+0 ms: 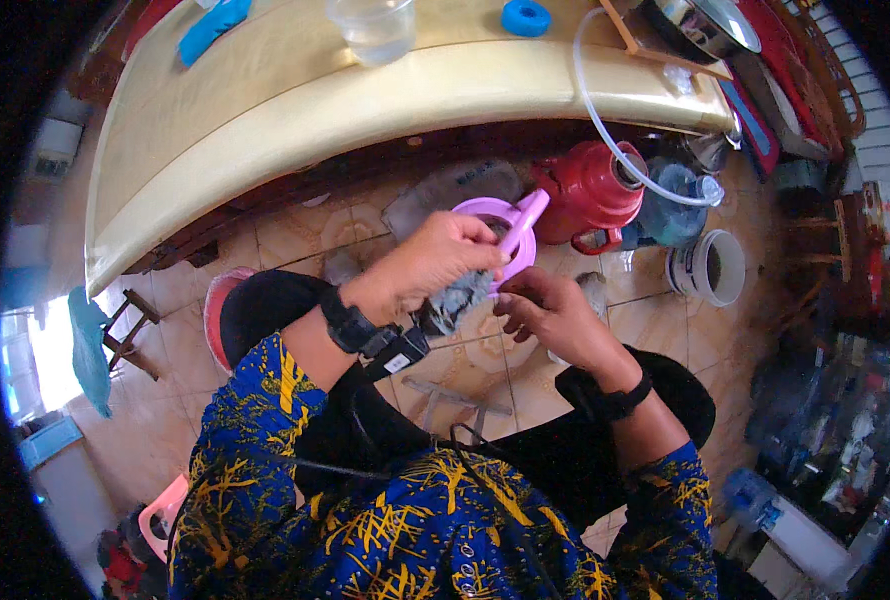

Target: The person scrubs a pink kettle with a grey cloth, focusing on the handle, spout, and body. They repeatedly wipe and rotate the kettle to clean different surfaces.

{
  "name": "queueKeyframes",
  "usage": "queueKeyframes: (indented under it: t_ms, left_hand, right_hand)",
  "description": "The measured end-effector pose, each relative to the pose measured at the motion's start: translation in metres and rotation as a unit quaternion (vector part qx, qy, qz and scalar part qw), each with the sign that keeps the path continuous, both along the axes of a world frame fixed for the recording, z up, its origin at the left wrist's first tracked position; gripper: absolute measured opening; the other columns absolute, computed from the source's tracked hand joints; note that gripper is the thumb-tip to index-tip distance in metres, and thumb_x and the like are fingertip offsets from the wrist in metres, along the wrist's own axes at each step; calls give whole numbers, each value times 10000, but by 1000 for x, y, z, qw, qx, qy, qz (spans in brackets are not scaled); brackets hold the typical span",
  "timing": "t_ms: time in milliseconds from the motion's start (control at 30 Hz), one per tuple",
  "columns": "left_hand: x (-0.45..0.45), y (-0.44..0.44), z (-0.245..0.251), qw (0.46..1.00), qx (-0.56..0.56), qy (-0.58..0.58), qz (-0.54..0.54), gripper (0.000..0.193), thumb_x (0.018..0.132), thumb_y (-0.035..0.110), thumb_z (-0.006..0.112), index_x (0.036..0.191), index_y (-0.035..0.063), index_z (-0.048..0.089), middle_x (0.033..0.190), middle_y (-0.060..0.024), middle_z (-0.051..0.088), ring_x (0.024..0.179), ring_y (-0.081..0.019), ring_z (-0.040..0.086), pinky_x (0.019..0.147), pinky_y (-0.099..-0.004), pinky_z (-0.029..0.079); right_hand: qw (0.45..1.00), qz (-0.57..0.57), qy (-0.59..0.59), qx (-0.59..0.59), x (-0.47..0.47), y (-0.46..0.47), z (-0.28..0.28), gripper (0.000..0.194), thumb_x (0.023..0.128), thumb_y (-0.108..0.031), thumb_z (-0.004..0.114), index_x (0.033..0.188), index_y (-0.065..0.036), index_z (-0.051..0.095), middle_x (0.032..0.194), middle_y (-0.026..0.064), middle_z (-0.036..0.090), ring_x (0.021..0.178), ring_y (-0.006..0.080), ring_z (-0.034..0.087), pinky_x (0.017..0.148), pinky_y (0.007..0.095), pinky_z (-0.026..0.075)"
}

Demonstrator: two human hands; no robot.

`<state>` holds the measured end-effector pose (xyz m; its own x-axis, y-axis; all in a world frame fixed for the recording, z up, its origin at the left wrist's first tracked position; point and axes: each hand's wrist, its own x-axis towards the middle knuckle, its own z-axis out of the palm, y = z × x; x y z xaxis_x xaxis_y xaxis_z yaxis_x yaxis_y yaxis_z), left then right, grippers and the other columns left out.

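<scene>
My left hand [445, 251] is closed on a pink plastic object [524, 221] with a round rim and a handle-like bar, held in front of me over the tiled floor. Beneath that hand is a crumpled grey-blue material [456, 300], partly covered by the fingers. My right hand [539, 304] is close to the lower edge of the pink rim, thumb and forefinger near together; whether they pinch anything is too small to tell. Just beyond the pink object lies a red vacuum flask [587, 187] with its mouth showing.
A table with a cream cover [302, 124] curves across the top, bearing a clear plastic cup [377, 34], a blue tape roll [526, 16] and a blue cloth [212, 30]. A clear hose [591, 105] hangs over its edge. A large water bottle [670, 202] and white bucket [707, 268] stand right.
</scene>
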<state>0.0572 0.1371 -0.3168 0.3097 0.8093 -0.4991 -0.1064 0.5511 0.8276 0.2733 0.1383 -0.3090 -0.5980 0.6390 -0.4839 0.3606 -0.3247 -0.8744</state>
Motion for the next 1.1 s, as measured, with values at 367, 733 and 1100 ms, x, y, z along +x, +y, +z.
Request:
queueKeyframes:
  t_ms: [367,733,1100]
  left_hand:
    - [-41,-2,12,993,-59,-48,86,191,935,186,705,1018,17,674,884,-80,724,738,-134,690,668,-247,561]
    - [-47,6,-5,992,65,75,80,181,922,186,733,977,14,712,822,-24,699,702,-80,628,623,-232,512]
    - [-75,2,-25,985,1,96,143,237,1027,262,598,1075,50,694,935,-66,741,815,-112,635,762,-248,489]
  right_hand:
    - [992,-66,109,16,-64,-17,-2,235,950,-157,678,1056,36,593,771,70,656,588,126,642,507,295,529]
    - [922,-42,219,318,-58,-6,2,132,936,-134,693,855,-60,620,967,-3,588,908,66,537,781,253,441]
    - [878,-124,318,-335,-65,-13,-11,86,1011,-118,573,1050,-56,617,971,19,667,887,109,648,823,265,526]
